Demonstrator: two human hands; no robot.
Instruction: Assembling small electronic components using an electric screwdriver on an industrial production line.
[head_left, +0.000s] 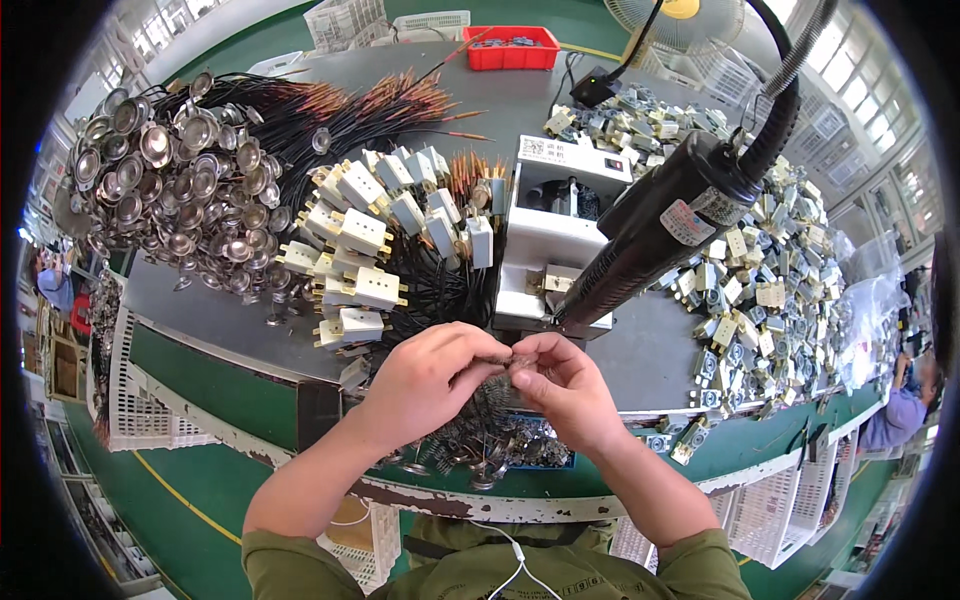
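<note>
My left hand (425, 380) and my right hand (568, 385) meet at their fingertips over the front of the bench. Both are closed in a pinch on something small and greyish that I cannot make out. Just below them lies a heap of thin wire springs (484, 405), with small metal parts in a blue-edged tray (553, 428). Beyond my fingers stands a silvery fixture (530, 235), a small pale block (562, 278) seated in it. A black electric screwdriver (660, 225) leans down toward that block. White blocks with brass pins (362, 232) are stacked left of the fixture, among black wires.
Round metal caps on black wires (200, 190) cover the bench's left side; their orange wire ends (400, 100) point away. Loose pale blocks (750, 290) pile up at the right beside clear plastic bags (870, 310). A red bin (511, 50) stands at the far edge.
</note>
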